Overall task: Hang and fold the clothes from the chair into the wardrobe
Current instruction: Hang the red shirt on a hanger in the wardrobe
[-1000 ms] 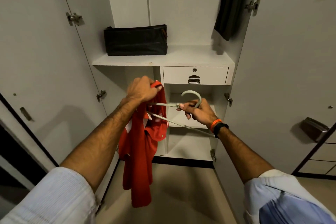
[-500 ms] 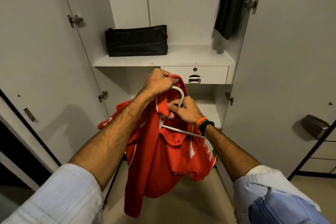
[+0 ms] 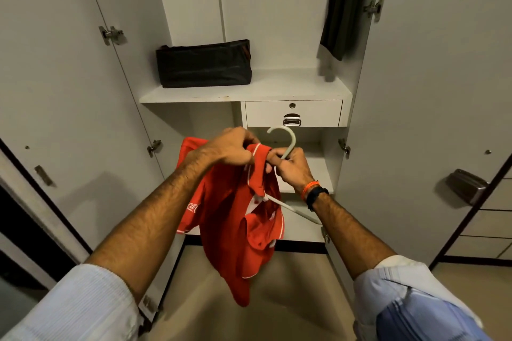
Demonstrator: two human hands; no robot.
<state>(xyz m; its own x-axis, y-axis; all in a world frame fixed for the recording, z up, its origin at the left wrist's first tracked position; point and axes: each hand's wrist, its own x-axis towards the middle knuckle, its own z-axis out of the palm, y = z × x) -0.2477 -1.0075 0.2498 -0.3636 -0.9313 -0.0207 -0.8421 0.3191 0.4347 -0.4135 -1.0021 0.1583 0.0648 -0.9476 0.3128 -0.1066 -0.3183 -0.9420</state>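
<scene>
A red shirt (image 3: 235, 224) with white trim hangs bunched in front of the open wardrobe (image 3: 249, 91). My left hand (image 3: 230, 147) grips its collar at the top. My right hand (image 3: 291, 166) holds the neck of a pale green hanger (image 3: 285, 141), whose hook points up and to the left. One hanger arm sticks out of the shirt down to the right, beneath my right wrist. The other arm is hidden inside the fabric. The chair is out of view.
A black bag (image 3: 203, 65) stands on the wardrobe shelf. A shut drawer (image 3: 293, 113) sits under the shelf at the right, with lower shelves below it. A dark garment (image 3: 346, 3) hangs at the upper right. Both doors stand open.
The shirt has been drawn further over the hanger and now hangs narrower. The hook, earlier between my hands, now stands free above my right hand. Both hands sit slightly lower.
</scene>
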